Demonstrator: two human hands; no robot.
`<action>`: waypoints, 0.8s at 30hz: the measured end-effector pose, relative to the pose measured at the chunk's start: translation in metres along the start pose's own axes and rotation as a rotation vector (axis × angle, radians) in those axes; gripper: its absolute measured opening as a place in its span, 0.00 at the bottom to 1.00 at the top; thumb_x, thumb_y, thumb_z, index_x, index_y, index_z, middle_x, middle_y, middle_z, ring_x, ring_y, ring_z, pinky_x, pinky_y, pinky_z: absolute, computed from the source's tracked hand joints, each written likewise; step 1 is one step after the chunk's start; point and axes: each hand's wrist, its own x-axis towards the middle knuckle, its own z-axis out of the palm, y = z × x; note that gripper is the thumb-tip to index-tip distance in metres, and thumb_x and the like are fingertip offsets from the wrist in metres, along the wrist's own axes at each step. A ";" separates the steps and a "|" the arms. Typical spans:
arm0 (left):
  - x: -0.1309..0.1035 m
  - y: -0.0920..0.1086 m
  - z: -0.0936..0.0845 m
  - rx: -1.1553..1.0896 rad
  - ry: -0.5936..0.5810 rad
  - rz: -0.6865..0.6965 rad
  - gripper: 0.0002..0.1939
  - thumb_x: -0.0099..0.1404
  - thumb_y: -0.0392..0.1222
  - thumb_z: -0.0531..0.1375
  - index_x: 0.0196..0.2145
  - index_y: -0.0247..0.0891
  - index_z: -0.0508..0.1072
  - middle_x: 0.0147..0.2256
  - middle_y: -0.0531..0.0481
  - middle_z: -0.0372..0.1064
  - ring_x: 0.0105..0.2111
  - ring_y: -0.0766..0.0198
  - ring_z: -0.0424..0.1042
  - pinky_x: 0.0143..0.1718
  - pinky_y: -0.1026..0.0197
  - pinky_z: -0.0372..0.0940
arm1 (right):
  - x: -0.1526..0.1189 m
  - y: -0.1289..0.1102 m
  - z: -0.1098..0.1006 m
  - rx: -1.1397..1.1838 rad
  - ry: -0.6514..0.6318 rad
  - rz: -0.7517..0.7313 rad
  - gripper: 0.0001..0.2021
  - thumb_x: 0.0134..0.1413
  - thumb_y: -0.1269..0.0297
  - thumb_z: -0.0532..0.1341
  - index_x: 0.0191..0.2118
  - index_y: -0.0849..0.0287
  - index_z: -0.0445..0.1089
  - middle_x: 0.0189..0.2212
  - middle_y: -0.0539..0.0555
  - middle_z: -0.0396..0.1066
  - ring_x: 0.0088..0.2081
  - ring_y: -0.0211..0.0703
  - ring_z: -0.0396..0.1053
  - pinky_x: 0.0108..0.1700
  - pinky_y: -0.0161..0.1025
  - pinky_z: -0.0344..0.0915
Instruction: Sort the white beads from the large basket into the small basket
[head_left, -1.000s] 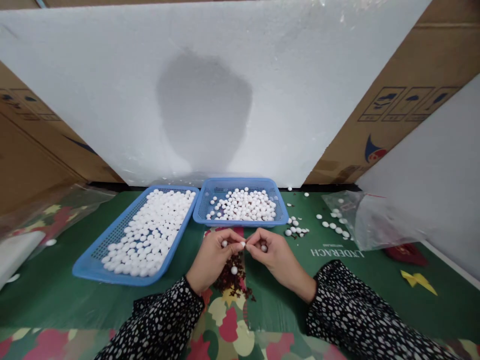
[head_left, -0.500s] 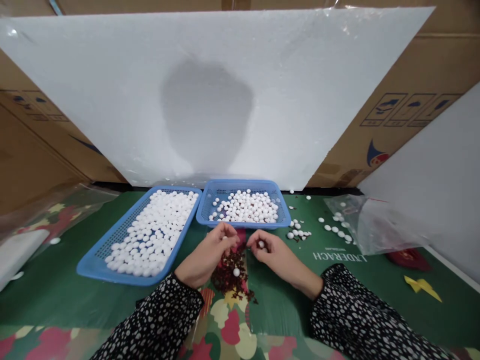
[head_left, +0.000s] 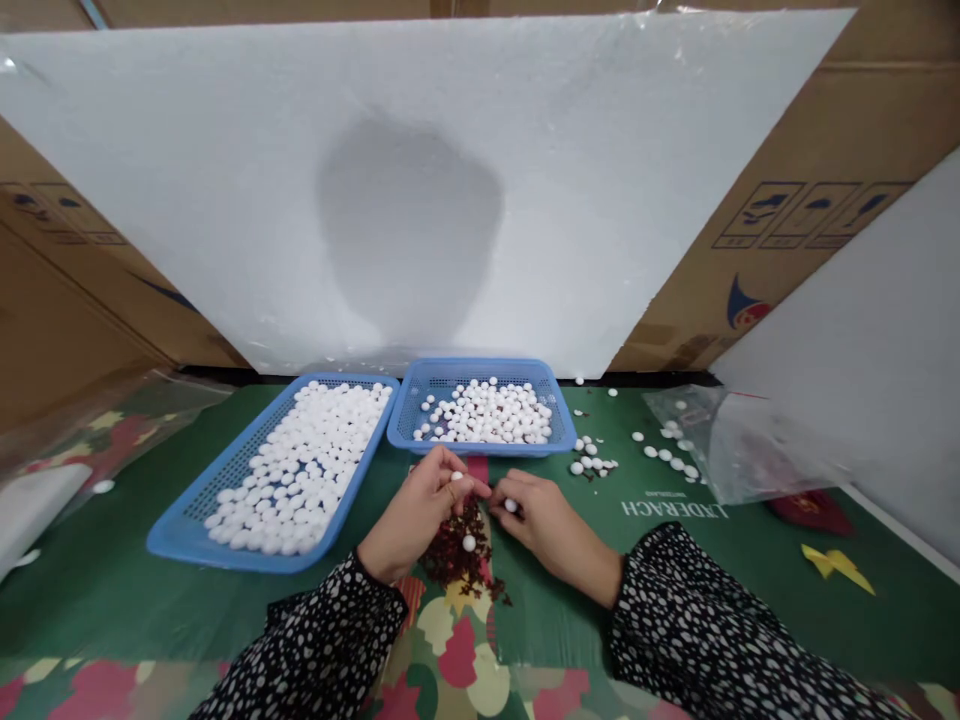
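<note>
Between the fingers of my left hand [head_left: 421,508] a small white ball [head_left: 457,477] is pinched. My right hand [head_left: 551,518] is closed around another white ball [head_left: 511,505], its fingertips close to those of the left hand. Below and between the hands lies a pile of small dark red-brown pieces [head_left: 448,562], with one loose white ball [head_left: 469,543] on it. Just beyond the hands sits a blue basket [head_left: 480,450] partly filled with white balls. A longer blue basket [head_left: 184,545] to the left holds many more.
Loose white balls [head_left: 592,464] lie on the green sheet [head_left: 570,640] right of the baskets. A clear plastic bag [head_left: 757,450], a dark red item [head_left: 814,512] and yellow scraps [head_left: 836,566] are farther right. A white foam board [head_left: 585,200] leans against cardboard boxes [head_left: 765,150] behind.
My hands have come closer together, and the right hand has turned slightly with its fingers towards the left one. The view has shifted a little.
</note>
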 end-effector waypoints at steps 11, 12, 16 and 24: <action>0.004 -0.006 0.008 -0.277 -0.014 -0.044 0.13 0.57 0.46 0.67 0.34 0.36 0.70 0.25 0.56 0.68 0.24 0.70 0.60 0.28 0.66 0.52 | 0.003 -0.005 -0.003 0.562 0.111 0.179 0.10 0.63 0.56 0.60 0.35 0.58 0.66 0.24 0.46 0.59 0.23 0.38 0.53 0.25 0.32 0.50; 0.004 -0.005 0.008 -0.281 -0.019 -0.049 0.13 0.57 0.46 0.67 0.33 0.36 0.69 0.24 0.57 0.66 0.22 0.71 0.58 0.26 0.67 0.50 | 0.003 -0.005 -0.003 0.565 0.108 0.177 0.11 0.63 0.56 0.60 0.35 0.58 0.66 0.24 0.46 0.58 0.23 0.38 0.53 0.25 0.32 0.50; 0.004 -0.006 0.008 -0.274 -0.033 -0.071 0.14 0.57 0.47 0.67 0.32 0.35 0.70 0.23 0.57 0.64 0.21 0.72 0.53 0.24 0.66 0.45 | 0.003 -0.008 -0.004 0.540 0.111 0.134 0.09 0.64 0.58 0.59 0.35 0.58 0.67 0.26 0.47 0.60 0.26 0.38 0.55 0.27 0.33 0.52; 0.005 -0.010 0.009 -0.285 0.009 -0.062 0.12 0.56 0.45 0.68 0.31 0.36 0.71 0.25 0.56 0.67 0.25 0.70 0.60 0.28 0.66 0.52 | 0.000 -0.013 -0.002 0.409 0.151 0.114 0.08 0.64 0.61 0.58 0.34 0.58 0.67 0.26 0.47 0.61 0.26 0.39 0.56 0.28 0.33 0.53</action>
